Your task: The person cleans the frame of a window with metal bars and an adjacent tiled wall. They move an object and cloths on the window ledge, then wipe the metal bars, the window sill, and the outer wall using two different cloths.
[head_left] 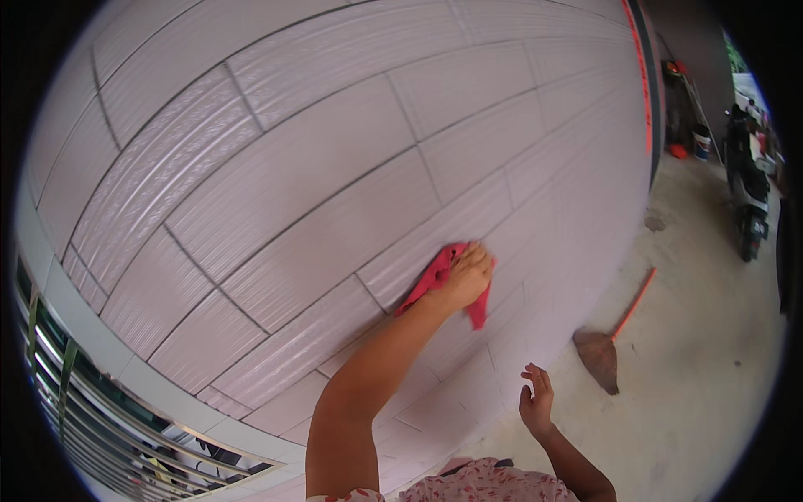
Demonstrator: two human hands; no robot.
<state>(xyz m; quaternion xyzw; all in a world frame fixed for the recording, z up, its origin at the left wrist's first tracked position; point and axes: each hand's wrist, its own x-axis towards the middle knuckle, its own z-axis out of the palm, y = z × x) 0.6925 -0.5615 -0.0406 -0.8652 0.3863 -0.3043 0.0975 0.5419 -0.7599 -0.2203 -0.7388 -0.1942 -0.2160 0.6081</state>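
Observation:
My left arm reaches up and across, and my left hand [471,274] is closed over a red cloth [433,280], pressing it to the wall. The wall [326,209] has pale pinkish-grey brick-like panels with fine ridges and dark joints. One corner of the cloth hangs down below my fingers; another part spreads to the left of them. Lower and to the right, my right hand [538,400] is held in the air in front of my body, fingers apart and slightly bent, with nothing in it.
On the concrete floor to the right lies a broom [599,360] with an orange handle. A parked motor scooter [747,180] stands farther off, near a bucket [701,142]. At the lower left is a window with metal bars [125,443] and a pale frame [159,389].

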